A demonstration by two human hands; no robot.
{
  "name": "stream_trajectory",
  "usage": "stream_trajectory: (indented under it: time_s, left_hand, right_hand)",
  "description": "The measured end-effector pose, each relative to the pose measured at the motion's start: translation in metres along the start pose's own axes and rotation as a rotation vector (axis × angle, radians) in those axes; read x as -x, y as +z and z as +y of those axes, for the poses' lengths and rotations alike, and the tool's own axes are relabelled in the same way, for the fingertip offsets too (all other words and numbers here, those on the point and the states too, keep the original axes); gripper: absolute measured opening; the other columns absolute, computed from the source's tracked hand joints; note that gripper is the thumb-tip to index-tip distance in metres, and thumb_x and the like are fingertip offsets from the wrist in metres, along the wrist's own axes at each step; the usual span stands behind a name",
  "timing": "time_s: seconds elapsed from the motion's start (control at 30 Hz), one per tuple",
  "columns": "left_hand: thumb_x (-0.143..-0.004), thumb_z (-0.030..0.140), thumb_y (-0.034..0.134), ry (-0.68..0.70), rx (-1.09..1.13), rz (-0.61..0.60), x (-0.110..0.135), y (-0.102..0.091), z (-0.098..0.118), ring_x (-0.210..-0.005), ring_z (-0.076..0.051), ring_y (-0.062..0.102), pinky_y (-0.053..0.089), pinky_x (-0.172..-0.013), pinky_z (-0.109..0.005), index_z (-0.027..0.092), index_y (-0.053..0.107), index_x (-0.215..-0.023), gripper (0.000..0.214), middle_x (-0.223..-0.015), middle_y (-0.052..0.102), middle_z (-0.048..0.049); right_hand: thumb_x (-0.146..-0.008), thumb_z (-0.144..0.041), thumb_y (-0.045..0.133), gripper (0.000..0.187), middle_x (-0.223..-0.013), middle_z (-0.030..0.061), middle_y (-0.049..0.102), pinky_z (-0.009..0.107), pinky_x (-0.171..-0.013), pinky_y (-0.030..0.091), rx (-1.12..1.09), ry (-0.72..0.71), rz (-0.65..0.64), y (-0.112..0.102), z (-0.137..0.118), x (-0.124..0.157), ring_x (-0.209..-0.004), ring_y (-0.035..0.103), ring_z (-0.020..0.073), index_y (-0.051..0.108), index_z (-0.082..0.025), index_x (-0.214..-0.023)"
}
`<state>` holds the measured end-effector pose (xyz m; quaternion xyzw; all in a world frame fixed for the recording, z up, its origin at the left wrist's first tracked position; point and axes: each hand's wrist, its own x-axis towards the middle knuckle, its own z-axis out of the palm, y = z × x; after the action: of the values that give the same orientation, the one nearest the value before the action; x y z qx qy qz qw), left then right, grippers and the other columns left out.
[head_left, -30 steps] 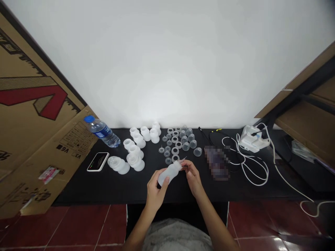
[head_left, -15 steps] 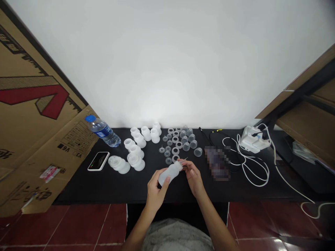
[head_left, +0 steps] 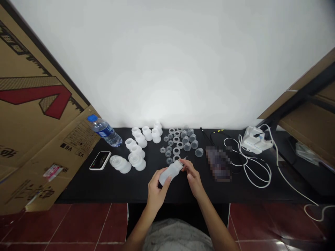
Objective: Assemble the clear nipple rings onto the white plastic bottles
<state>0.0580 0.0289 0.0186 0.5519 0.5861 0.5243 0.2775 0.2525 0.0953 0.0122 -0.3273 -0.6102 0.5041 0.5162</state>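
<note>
The left hand clasped a tilted, translucent white, waisted bottle; the right hand, grip unclear, touched its mouth.

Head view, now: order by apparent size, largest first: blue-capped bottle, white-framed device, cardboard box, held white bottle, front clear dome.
1. cardboard box
2. blue-capped bottle
3. held white bottle and white-framed device: unsure, left hand partly covers the bottle
4. front clear dome

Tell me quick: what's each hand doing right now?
Left hand: closed around a white bottle.
Right hand: fingers bent at the bottle's neck; its grip cannot be told.
</note>
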Motion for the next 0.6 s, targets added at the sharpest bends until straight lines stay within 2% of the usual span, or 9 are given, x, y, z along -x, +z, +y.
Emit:
stream_trajectory:
  time_s: [0.13, 0.3, 0.43, 0.6]
  left_hand:
    - [-0.104, 0.044, 0.068, 0.027, -0.026, -0.011, 0.0, 0.0, 0.002, -0.116, -0.028, 0.075, 0.06, -0.1, -0.038, 0.023, 0.075, -0.13, 0.034, -0.124, 0.078, -0.0108]
    - [-0.105, 0.046, 0.065, 0.001, -0.007, 0.008, 0.001, 0.0, -0.004, -0.11, -0.027, 0.077, 0.062, -0.096, -0.037, 0.022, 0.075, -0.13, 0.036, -0.122, 0.08, -0.0109]
    - [-0.105, 0.05, 0.064, -0.035, 0.002, 0.016, 0.002, 0.0, -0.008, -0.106, -0.028, 0.079, 0.063, -0.094, -0.038, 0.021, 0.077, -0.127, 0.039, -0.119, 0.082, -0.0111]
    - [-0.105, 0.052, 0.065, -0.06, 0.007, 0.006, 0.003, 0.001, -0.009, -0.107, -0.029, 0.079, 0.064, -0.095, -0.039, 0.02, 0.076, -0.128, 0.041, -0.121, 0.082, -0.0128]
  right_hand:
    - [-0.098, -0.083, 0.058, 0.076, -0.138, 0.0111, 0.062, 0.044, -0.1, 0.053, -0.007, 0.0, -0.031, 0.001, -0.002, -0.001, -0.114, 0.059, 0.0313, 0.067, -0.033, -0.154]
    - [-0.096, -0.082, 0.06, 0.076, -0.158, 0.0123, 0.061, 0.047, -0.105, 0.054, -0.109, 0.017, -0.03, 0.002, 0.006, 0.001, -0.136, 0.06, 0.0374, 0.064, -0.034, -0.155]
    - [-0.098, -0.081, 0.059, 0.073, -0.16, 0.0128, 0.062, 0.052, -0.108, 0.052, -0.153, 0.008, -0.056, 0.002, 0.006, 0.002, -0.142, 0.059, 0.0397, 0.067, -0.032, -0.152]
    - [-0.1, -0.082, 0.054, 0.074, -0.16, 0.0105, 0.063, 0.053, -0.109, 0.051, -0.096, 0.004, -0.051, 0.001, 0.003, 0.001, -0.14, 0.057, 0.0392, 0.066, -0.034, -0.155]
